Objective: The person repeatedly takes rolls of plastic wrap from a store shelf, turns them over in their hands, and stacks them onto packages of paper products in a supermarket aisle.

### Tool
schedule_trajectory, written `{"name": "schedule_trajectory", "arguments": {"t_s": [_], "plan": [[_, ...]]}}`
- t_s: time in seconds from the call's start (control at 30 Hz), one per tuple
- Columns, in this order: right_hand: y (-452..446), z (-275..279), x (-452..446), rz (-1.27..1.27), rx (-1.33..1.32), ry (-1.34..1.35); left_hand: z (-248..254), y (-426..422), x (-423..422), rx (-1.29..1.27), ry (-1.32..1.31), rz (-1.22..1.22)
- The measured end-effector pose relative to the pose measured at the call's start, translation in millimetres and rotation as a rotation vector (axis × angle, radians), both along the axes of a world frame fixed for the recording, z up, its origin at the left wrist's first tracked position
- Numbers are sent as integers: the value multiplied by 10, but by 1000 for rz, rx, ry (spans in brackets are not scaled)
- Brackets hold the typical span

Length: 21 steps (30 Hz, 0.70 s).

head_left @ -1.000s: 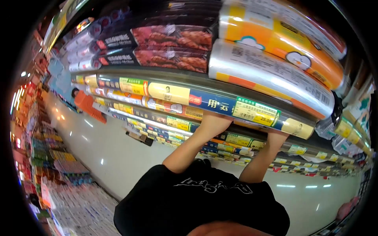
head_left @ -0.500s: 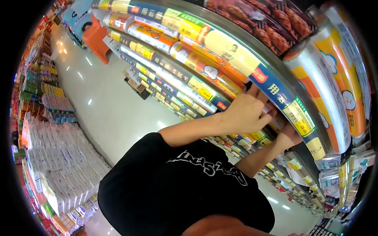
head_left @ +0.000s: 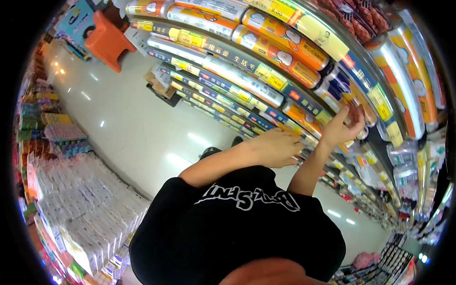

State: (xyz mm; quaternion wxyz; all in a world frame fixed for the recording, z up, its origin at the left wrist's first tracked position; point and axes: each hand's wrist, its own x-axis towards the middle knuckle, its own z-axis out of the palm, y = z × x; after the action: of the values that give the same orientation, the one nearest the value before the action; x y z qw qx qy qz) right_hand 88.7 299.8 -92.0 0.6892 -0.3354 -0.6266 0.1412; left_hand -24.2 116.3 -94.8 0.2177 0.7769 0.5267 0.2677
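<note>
My left hand (head_left: 278,147) is stretched out in front of the lower shelf tiers, palm down, with fingers extended and nothing visible in it. My right hand (head_left: 343,127) is raised at the shelf, fingers curved and thumb apart. Its fingertips are at the end of a wrapped roll with a dark blue label (head_left: 338,84); whether they touch it I cannot tell. Beside that roll lie orange-and-white wrapped rolls (head_left: 285,38) with cartoon figures. Another orange roll (head_left: 301,118) lies one tier down, between my hands.
Shelf edges carry price labels (head_left: 270,76). More rolls (head_left: 396,78) stand upper right. An orange plastic stool (head_left: 108,42) and a cardboard box (head_left: 160,83) are on the aisle floor (head_left: 118,104). White packs (head_left: 80,199) are stacked at left.
Both hands have come out from the shelf gap; my left hand has moved lower and my right hand has turned with its fingers up. The view has shifted, and a blue-labelled roll now shows.
</note>
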Motion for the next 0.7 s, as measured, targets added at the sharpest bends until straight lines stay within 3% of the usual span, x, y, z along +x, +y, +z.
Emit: {"name": "schedule_trajectory", "arguments": {"t_s": [0.17, 0.27, 0.33, 0.4, 0.5, 0.6, 0.63, 0.7], "plan": [[-409, 19, 78, 108, -30, 52, -174, -510, -46, -260, 68, 11], [-667, -8, 139, 240, -290, -197, -373, -752, -4, -238, 78, 86], [-909, 4, 182, 310, -541, -643, -394, -932, 25, -254, 64, 93], [-1043, -147, 311, 418, -339, -1224, -381, -1062, 48, -304, 45, 75], [-1139, -81, 390, 728, -833, -1719, -371, -1141, 47, -391, 45, 39], [-946, -327, 565, 621, -899, -1546, -408, -1102, 55, -395, 66, 127], [-872, -323, 626, 599, -721, -1477, -428, -1085, 55, -384, 60, 175], [-624, -426, 737, 448, -670, -1418, -372, -1009, 21, -397, 54, 230]]}}
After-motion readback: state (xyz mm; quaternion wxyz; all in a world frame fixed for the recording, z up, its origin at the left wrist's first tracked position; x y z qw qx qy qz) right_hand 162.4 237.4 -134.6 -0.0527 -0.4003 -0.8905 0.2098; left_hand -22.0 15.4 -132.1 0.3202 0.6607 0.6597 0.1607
